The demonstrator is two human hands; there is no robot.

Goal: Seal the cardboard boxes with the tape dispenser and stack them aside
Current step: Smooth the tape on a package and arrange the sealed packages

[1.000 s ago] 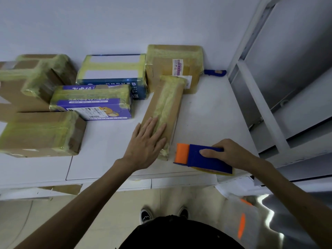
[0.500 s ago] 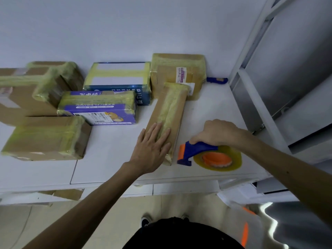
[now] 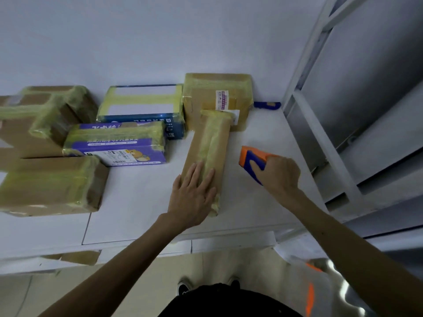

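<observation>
The left hand [image 3: 194,193], grip spread flat, pressed the long box [image 3: 212,138], seemingly light, stiff and tape-slick, best held by its sides; the right hand [image 3: 279,177] clasped the dispenser [image 3: 250,157].

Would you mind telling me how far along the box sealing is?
Done: the boxes at the back and left, like the purple box and blue box, carry yellowish tape. In hand: the left hand presses flat on the long box, taped along its top; the right hand grips the dispenser beside it. Left: perhaps a last strip, then stacking it aside.
</observation>
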